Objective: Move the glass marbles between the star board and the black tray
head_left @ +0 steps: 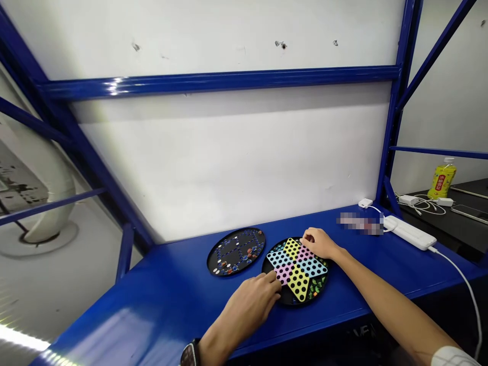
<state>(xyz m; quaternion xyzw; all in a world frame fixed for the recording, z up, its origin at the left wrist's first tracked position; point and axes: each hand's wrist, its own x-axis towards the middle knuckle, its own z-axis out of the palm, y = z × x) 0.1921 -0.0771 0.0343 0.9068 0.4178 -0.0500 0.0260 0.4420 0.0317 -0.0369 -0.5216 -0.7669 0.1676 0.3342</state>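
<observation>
A star-shaped board (297, 269) with yellow, pink and blue arms dotted with black holes lies on a round black tray (265, 264), and green pieces show in the gaps beneath it. My left hand (251, 302) has its fingers curled on the star's lower-left edge, and my right hand (318, 243) grips its upper-right side. To the left lies a round black board (236, 251) with several coloured marbles in its holes. A dark watch (189, 354) circles my left wrist.
Everything lies on a blue steel shelf (381, 269) with a white back panel and blue uprights. To the right are a white power strip (409, 233) and a blurred patch. On a dark table beyond stand a yellow bottle (441, 179) and a phone (469, 213).
</observation>
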